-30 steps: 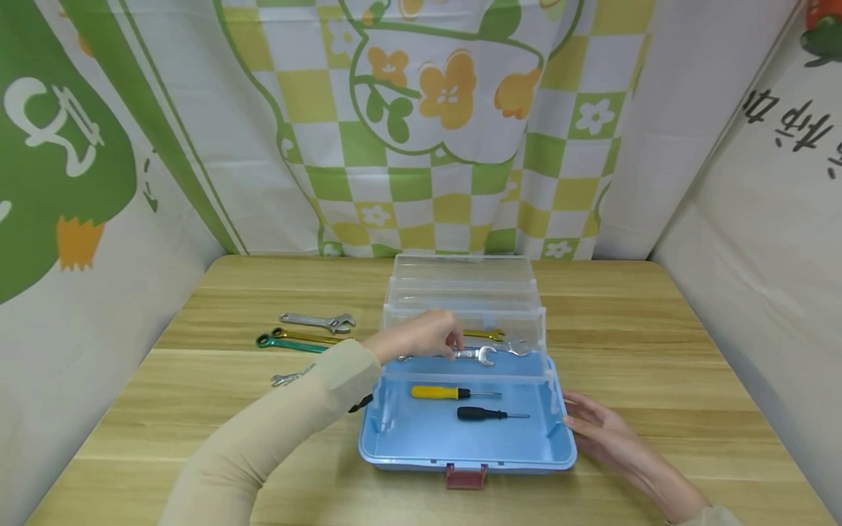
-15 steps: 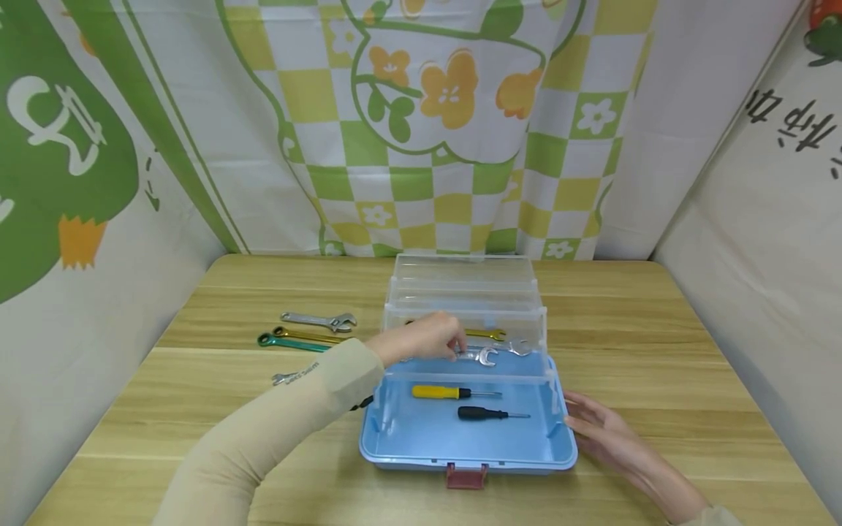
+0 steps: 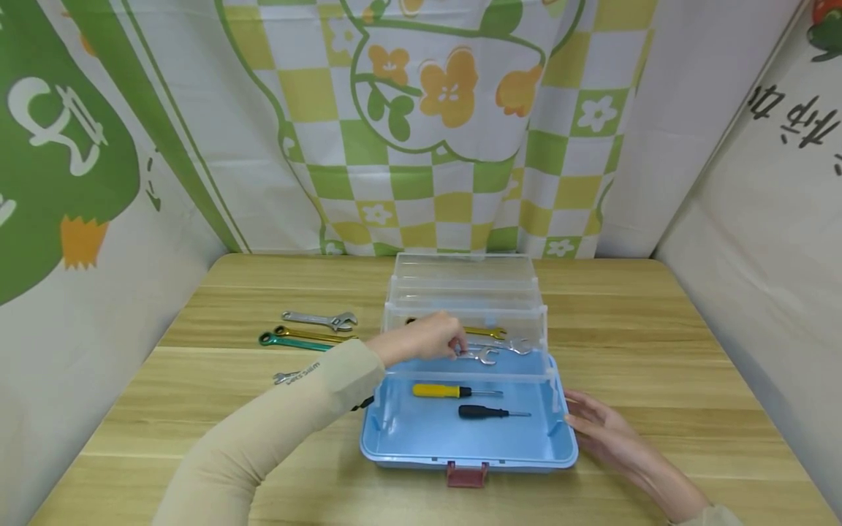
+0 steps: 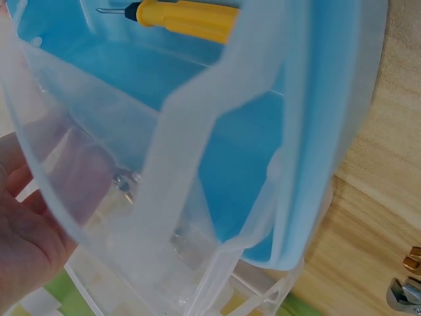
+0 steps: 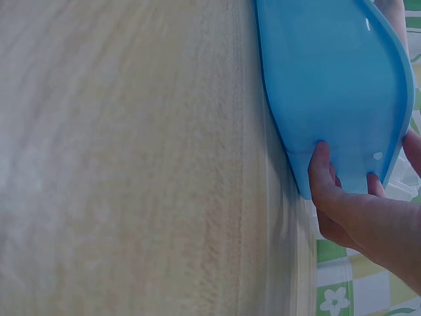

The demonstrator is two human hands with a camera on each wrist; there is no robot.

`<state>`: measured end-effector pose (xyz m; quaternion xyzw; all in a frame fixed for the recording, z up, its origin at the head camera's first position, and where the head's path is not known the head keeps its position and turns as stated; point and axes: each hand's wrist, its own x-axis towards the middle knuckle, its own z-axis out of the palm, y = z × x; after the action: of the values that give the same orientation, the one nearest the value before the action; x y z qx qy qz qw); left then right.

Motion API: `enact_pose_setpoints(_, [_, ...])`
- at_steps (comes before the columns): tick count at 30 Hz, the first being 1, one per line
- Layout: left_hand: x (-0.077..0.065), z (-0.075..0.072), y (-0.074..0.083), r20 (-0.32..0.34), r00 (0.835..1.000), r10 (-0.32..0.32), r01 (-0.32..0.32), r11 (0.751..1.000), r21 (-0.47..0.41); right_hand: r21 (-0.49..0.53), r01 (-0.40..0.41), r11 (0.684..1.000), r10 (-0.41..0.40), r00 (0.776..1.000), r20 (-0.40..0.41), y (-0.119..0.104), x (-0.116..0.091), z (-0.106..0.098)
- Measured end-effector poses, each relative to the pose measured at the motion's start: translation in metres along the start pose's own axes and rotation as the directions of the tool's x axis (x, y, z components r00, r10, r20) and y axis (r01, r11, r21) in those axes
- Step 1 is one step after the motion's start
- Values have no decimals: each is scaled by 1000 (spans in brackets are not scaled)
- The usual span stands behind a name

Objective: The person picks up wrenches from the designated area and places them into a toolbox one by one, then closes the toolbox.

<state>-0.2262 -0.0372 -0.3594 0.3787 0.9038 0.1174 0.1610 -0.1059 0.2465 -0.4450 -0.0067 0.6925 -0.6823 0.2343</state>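
Observation:
A light blue toolbox (image 3: 421, 442) stands with its clear stepped trays (image 3: 539, 321) raised at the back. My left hand (image 3: 427, 337) reaches over the front tray, its fingertips pinching a silver open-end wrench (image 3: 487, 356). Just behind that wrench lie another silver wrench (image 3: 521, 347) and a gold wrench (image 3: 488, 332). In the left wrist view, clear plastic partly covers the fingers of my left hand (image 4: 29, 243). At the toolbox's right end, my right hand (image 3: 608, 435) rests its fingers on the outer wall. A yellow screwdriver (image 3: 437, 391) and a black screwdriver (image 3: 483, 412) lie inside the base.
Left of the toolbox lie an adjustable wrench (image 3: 319, 320), a gold ratchet wrench (image 3: 305, 334), a green one (image 3: 296, 342) and a small silver wrench (image 3: 284, 378). A dark tool (image 3: 364, 402) shows beside the left sleeve. A red latch (image 3: 467, 475) projects from the toolbox front.
The silver wrench under my left hand has turned slightly and sits a little lower in the tray. Both hands stay in nearly the same place.

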Motion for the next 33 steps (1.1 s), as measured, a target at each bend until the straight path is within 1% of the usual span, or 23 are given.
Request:
enact_pose_setpoints(4, [-2,1,-1,-2,1000,-5,5,1000,-19,-3,5,1000,-5,1000,-4,0,0,0])
enact_pose_setpoints(9, [-8,-1,-3,-2,1000,-2,2,995,-100,-10,5,1000,-5,1000,-8,1,0,0])
enact_pose_setpoints(12, [-14,-3,-3,-26,1000,16,-20,990,-141,-11,5,1000,-5,1000,-4,0,0,-1])
enact_pose_setpoints(17, [-25,-6,-4,-86,994,70,-85,979,-187,-9,7,1000,-7,1000,5,0,0,-1])
enact_pose_setpoints(21, [-34,-8,-7,-136,983,121,-151,960,-234,-4,3,1000,-3,1000,6,0,0,-1])
enact_pose_setpoints(23, [-37,-7,-9,-163,978,133,-173,951,-257,-2,-1,1000,1,1000,6,0,0,-1])
enact_pose_setpoints(29, [-50,-7,-16,-242,965,105,-182,929,-321,-3,-3,1000,3,1000,1,0,0,0])
enact_pose_setpoints(31, [-55,-6,-19,-278,955,102,-194,924,-329,-4,-2,1000,2,1000,3,0,0,0])
enact_pose_setpoints(33, [-60,-5,-21,-319,942,104,-212,922,-325,-5,-2,1000,2,1000,1,0,0,0])
